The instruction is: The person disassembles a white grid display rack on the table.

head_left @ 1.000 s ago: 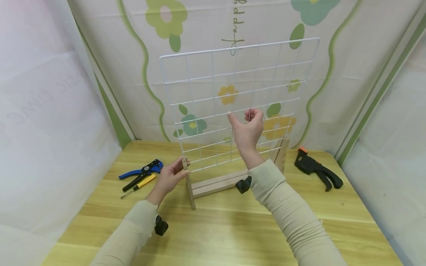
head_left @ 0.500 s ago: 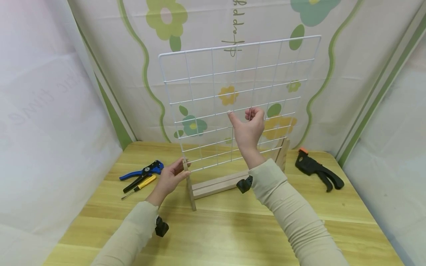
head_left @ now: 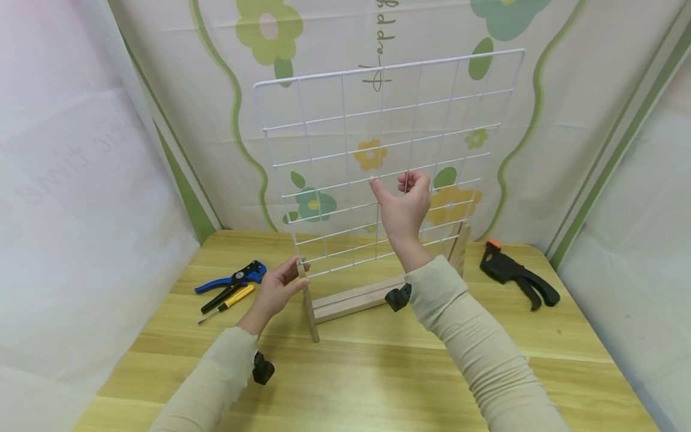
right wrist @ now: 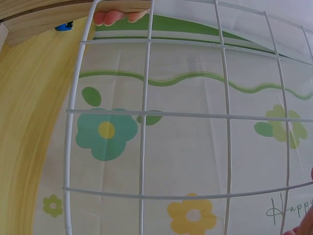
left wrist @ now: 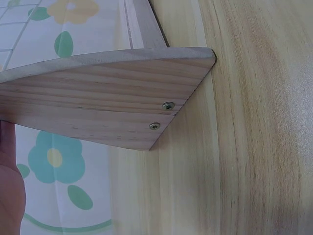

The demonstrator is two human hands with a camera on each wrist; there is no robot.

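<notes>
A white wire grid panel (head_left: pixel 388 68) stands nearly upright between the two side panels of a wooden stand, its lower edge above the stand's base bar (head_left: pixel 351 303). My right hand (head_left: pixel 403 210) grips the grid's wires near the middle, fingers curled and thumb raised along a wire. At the left, my left hand (head_left: pixel 276 290) holds the top of the left wooden side panel (head_left: pixel 309 306), thumb in front and fingers behind. In the left wrist view that side panel (left wrist: pixel 107 93) shows two metal bolts (left wrist: pixel 168 105). The right side panel (head_left: pixel 460 249) is partly behind the grid.
Blue-and-black wire strippers (head_left: pixel 237 279) and a yellow-handled screwdriver (head_left: pixel 236 297) lie left of the stand. A black clamp (head_left: pixel 513 273) with an orange tip lies on the right. Behind the wooden table (head_left: pixel 345 384) hangs a flower-printed curtain (head_left: pixel 329 36).
The grid's top edge has moved up a little in the head view, with the right hand still gripping it. My left hand stays on the side panel.
</notes>
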